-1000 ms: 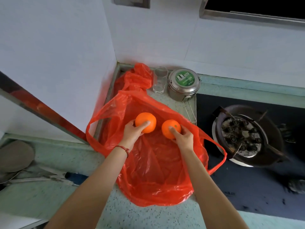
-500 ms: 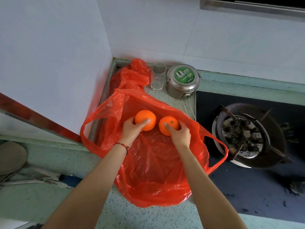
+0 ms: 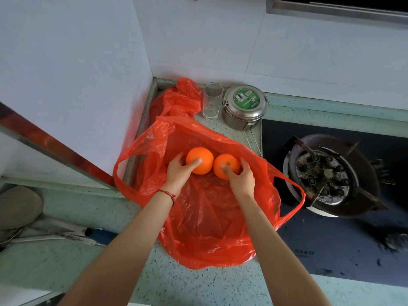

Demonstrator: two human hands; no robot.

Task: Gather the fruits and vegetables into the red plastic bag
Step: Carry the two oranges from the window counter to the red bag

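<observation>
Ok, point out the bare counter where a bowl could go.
Bare speckled counter lies in front of the red bag, between the forearms, and left of it towards the utensils. A narrow strip shows between bag and tin. The back corner is crowded: crumpled second bag, glass, tin. The stove fills the right.

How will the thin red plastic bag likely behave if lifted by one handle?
The thin red plastic bag looks crinkled and limp, so it would probably sag. The two round oranges inside would likely roll together.

Soft even daylight, faint shadows, sharp centre, wide-angle bending at edges
</observation>
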